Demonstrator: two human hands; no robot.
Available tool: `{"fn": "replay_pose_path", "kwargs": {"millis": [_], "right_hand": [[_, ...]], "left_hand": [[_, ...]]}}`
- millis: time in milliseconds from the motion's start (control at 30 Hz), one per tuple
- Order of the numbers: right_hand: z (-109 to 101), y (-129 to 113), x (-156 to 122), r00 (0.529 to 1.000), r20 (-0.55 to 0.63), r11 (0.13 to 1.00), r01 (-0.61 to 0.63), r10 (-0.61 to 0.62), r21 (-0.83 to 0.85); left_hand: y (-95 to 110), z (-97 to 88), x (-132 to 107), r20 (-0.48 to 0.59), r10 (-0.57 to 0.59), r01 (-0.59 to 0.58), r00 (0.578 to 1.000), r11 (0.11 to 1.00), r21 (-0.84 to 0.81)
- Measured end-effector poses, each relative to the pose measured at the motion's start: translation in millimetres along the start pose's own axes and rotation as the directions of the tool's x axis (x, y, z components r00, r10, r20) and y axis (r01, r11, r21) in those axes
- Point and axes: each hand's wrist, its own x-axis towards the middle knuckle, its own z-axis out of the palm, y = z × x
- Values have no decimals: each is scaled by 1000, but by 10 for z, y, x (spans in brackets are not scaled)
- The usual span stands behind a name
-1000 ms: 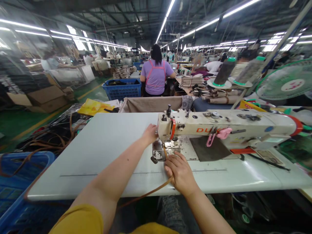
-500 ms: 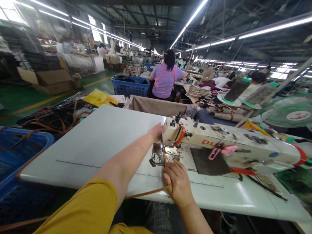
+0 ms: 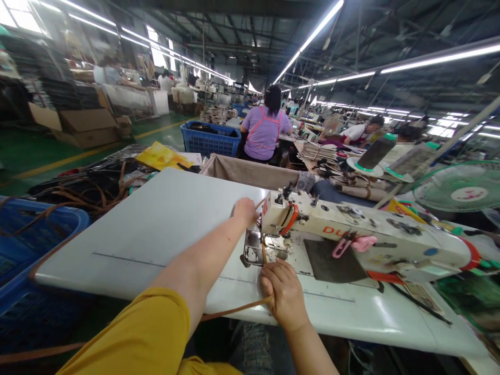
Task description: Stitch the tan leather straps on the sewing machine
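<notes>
A long, narrow brown strap [image 3: 238, 308] hangs off the table's front edge and runs up under my right hand [image 3: 283, 291]. My right hand is closed on it, just in front of the sewing machine's metal plate. From there the strap passes beneath the needle area of the white sewing machine [image 3: 312, 219]. My left hand [image 3: 246, 211] reaches past the machine head's left side and is closed on the strap behind it; a bit of brown shows beside the fingers. The needle and presser foot are partly hidden by the head. Pink-handled thread snips [image 3: 341, 247] rest against the machine arm.
A dark pad [image 3: 332, 260] lies on the white table [image 3: 156, 219] under the machine arm. Blue baskets [image 3: 84, 221] and a heap of brown straps [image 3: 97, 192] are at the left. Thread cones [image 3: 377, 152] and a fan [image 3: 464, 187] stand right. A person in purple [image 3: 262, 130] sits ahead.
My left hand has drawn slightly left and its fingers have curled in, with a bit of strap now showing behind the machine head. My right hand stays nearly in place.
</notes>
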Motion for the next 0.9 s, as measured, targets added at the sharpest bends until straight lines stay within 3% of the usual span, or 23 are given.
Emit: {"fn": "replay_pose_path", "kwargs": {"millis": [133, 233, 300, 433, 533, 633, 733, 800, 900], "right_hand": [[-8, -13, 10, 1000, 6, 1000, 6, -6, 10], [-16, -23, 12, 1000, -7, 1000, 10, -10, 10], [-20, -30, 12, 1000, -9, 1000, 13, -13, 7], [-27, -44, 18, 1000, -17, 1000, 19, -19, 6], [-29, -54, 17, 999, -30, 1000, 21, -21, 3], [-25, -58, 1, 999, -40, 1000, 25, -25, 1], [-19, -57, -21, 999, -45, 1000, 30, -29, 4], [-22, -58, -26, 999, -42, 1000, 28, -28, 5], [-38, -65, -20, 999, -28, 1000, 27, -27, -3]], "left_hand": [[-136, -138, -43, -34, -154, 146, 988, 973, -177], [-173, -226, -108, 12, -204, 190, 979, 887, -421], [-179, -271, -192, 51, -224, 208, 973, 769, -604], [-234, -394, -464, 127, -192, 203, 973, 452, -869], [-327, -543, -732, 160, -155, 196, 975, 253, -948], [-426, -701, -1054, 191, -95, 202, 977, 133, -970], [-513, -810, -1419, 244, -11, 244, 970, 107, -964], [-564, -842, -1662, 300, 42, 290, 953, 155, -944], [-605, -851, -1988, 406, 146, 305, 902, 451, -839]]}}
